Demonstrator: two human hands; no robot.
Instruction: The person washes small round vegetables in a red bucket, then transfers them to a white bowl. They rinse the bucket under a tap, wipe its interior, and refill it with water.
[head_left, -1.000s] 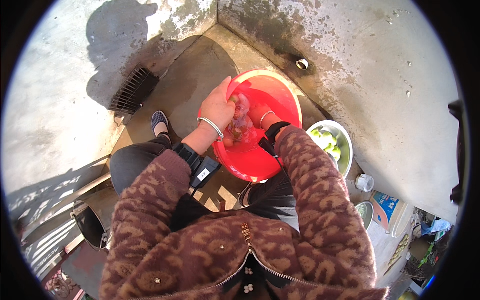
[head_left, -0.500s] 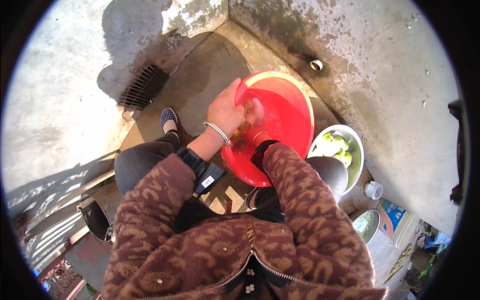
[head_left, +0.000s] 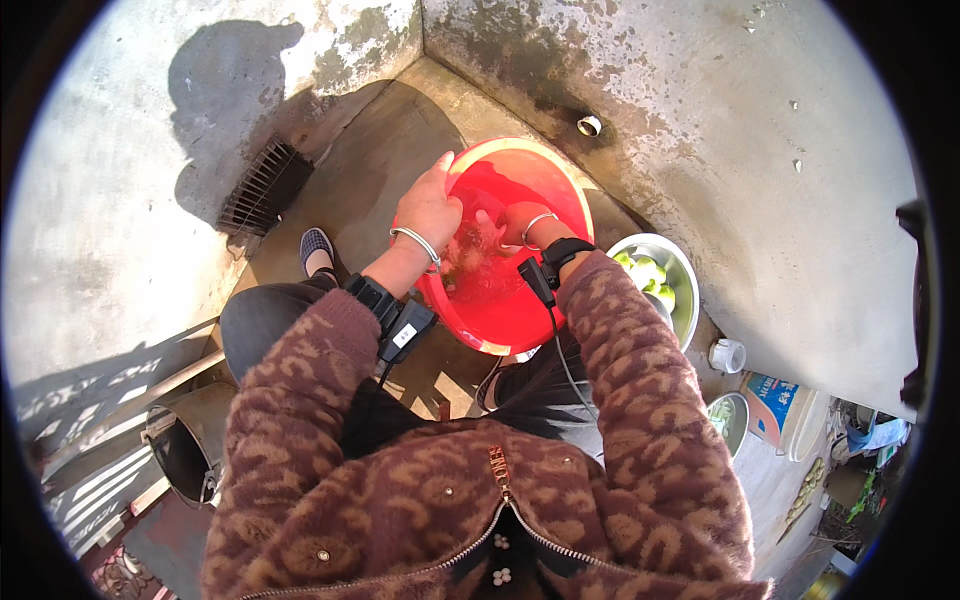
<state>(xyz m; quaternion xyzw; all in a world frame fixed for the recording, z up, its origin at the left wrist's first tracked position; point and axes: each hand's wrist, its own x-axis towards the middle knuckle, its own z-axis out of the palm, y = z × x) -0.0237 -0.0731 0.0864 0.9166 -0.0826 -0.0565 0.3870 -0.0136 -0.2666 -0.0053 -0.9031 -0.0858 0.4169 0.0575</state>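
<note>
Red basin (head_left: pixel 565 190) sits at 12 o'clock; left hand (head_left: pixel 430 212) curls round its 10 o'clock edge, right hand (head_left: pixel 522 222) is in the water (head_left: pixel 485 290), grip can't tell. Keep edge braced, right hand low against splash.

The plastic basin (head_left: pixel 500 325) is bright red, its far rim sunlit orange. The fleece jacket (head_left: pixel 430 490) is maroon-brown with tan leopard print; the trousers (head_left: pixel 262 325) are charcoal and the slip-on shoe (head_left: pixel 315 247) dark blue with a pale check. Both bangles (head_left: pixel 416 243) are silver, the wrist straps (head_left: pixel 374 298) black. Toward the right edge of the floor (head_left: pixel 375 190), the metal bowl (head_left: pixel 686 303) is silver-grey, its vegetables (head_left: pixel 647 271) pale green, the jar (head_left: pixel 728 356) white, the bucket label (head_left: pixel 768 406) blue and salmon.
</note>
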